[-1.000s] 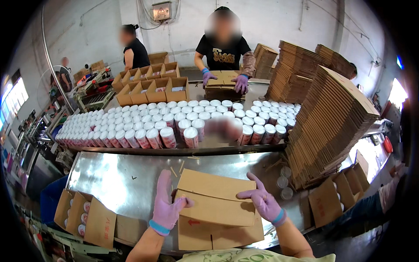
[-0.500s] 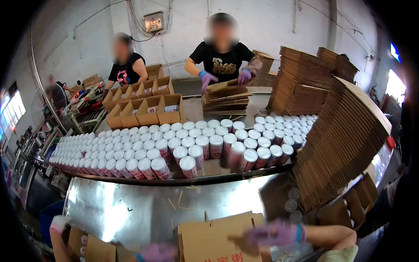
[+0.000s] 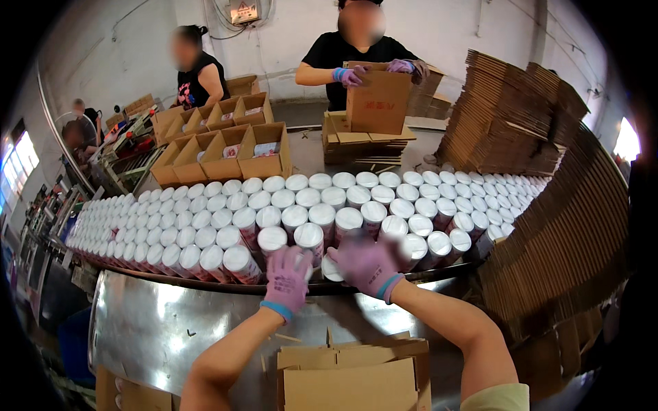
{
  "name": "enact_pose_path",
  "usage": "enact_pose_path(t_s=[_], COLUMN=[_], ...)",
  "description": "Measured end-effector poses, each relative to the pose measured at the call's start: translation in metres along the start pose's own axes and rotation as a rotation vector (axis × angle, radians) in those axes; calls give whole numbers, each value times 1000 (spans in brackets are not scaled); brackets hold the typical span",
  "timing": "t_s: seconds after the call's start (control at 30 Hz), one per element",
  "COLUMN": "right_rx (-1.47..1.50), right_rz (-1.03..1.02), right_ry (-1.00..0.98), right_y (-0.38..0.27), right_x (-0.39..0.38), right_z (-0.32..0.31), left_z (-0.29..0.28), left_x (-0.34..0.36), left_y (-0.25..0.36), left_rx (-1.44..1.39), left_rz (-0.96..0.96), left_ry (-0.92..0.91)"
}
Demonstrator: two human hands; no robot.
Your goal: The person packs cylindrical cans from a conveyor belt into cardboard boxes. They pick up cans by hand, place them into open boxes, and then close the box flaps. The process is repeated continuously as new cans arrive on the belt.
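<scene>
White-lidded cans (image 3: 295,216) stand at twelve o'clock, perhaps for reach — my left fingers (image 3: 279,262) bend, right fingers (image 3: 358,262) blur; pinching, I cannot tell.

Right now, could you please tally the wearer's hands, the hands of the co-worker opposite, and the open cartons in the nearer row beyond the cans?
Wearer's left hand and right hand: 2
Co-worker's hands: 2
Open cartons: 4
Total: 8
The cans overlap too much to count.
</scene>
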State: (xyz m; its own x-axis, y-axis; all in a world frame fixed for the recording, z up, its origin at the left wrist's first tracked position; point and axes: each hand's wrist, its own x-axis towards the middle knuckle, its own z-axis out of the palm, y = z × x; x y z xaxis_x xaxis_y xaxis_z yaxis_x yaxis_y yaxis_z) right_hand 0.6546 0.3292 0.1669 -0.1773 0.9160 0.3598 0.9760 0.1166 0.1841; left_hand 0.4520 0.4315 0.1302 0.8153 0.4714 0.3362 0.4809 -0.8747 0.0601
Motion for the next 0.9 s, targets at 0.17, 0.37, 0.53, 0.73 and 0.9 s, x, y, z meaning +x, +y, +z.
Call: enact_pose_path(t_s=[0.17, 0.37, 0.53, 0.73, 0.9], right_rx=[47, 1447, 1467, -25, -70], right_rz=[-117, 7, -139, 486, 394], right_ry=[70, -1167, -1325, -313, -261], right_y=[-9, -26, -30, 23, 10], right_x=[-22, -75, -70, 12, 9], right_z=[-48, -71, -44, -30, -10], left_z=[-69, -98, -100, -49, 5], left_x=[-15, -36, -16, 79, 70], left_y=[14, 32, 47, 17, 16], left_rx=[-282, -873, -909, -156, 27], left_rz=[-109, 15, 93, 48, 50], left_ry=[59, -1242, -1353, -58, -21])
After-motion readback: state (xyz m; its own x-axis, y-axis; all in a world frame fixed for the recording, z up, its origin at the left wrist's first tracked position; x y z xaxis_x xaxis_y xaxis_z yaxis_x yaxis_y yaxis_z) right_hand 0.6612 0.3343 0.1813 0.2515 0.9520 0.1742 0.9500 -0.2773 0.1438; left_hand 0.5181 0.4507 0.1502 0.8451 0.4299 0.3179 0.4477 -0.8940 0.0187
